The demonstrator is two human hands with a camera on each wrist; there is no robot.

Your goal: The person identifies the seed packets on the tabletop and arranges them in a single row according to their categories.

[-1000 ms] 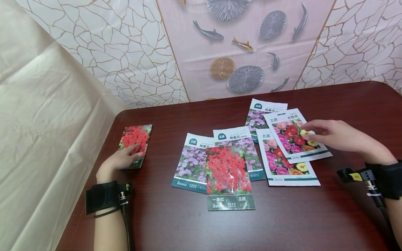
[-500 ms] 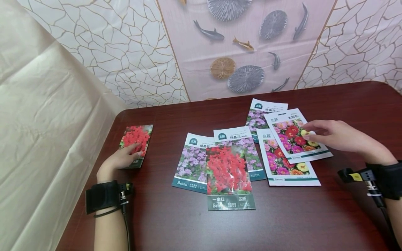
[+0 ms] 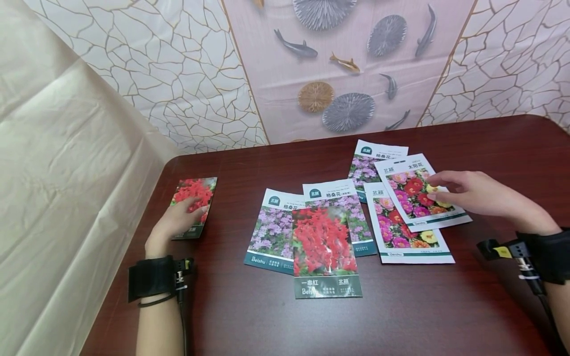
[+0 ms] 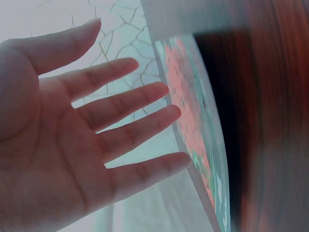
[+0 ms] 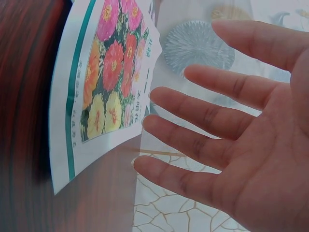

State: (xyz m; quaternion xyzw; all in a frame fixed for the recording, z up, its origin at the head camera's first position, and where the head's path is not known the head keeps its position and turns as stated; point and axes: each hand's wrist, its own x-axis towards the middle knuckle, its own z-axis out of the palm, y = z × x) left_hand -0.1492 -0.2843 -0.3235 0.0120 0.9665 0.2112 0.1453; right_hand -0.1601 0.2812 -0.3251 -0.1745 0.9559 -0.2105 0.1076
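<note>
At the table's left, my left hand (image 3: 175,217) is over a seed packet with red flowers (image 3: 194,190). Its fingers are spread and fairly straight in the left wrist view, with nothing between them and the red packet (image 4: 186,101) beyond the fingertips. On the right, my right hand (image 3: 472,193) hovers at a white seed packet with colourful flowers (image 3: 411,193). The right wrist view has the fingers extended, holding nothing, near that packet's (image 5: 113,72) edge. Whether either hand touches its packet is hard to tell.
Another colourful-flower packet (image 3: 418,256) lies partly beneath the first. Purple-flower packets (image 3: 271,225) lie at the middle, one at the back (image 3: 362,170). A second red-flower packet (image 3: 325,247) overlaps two of them. Patterned cloth (image 3: 200,74) hangs behind the dark table (image 3: 249,321).
My left hand has shifted slightly to the right and up over the red-flower packet. The right hand has barely moved, and the packets lie as before.
</note>
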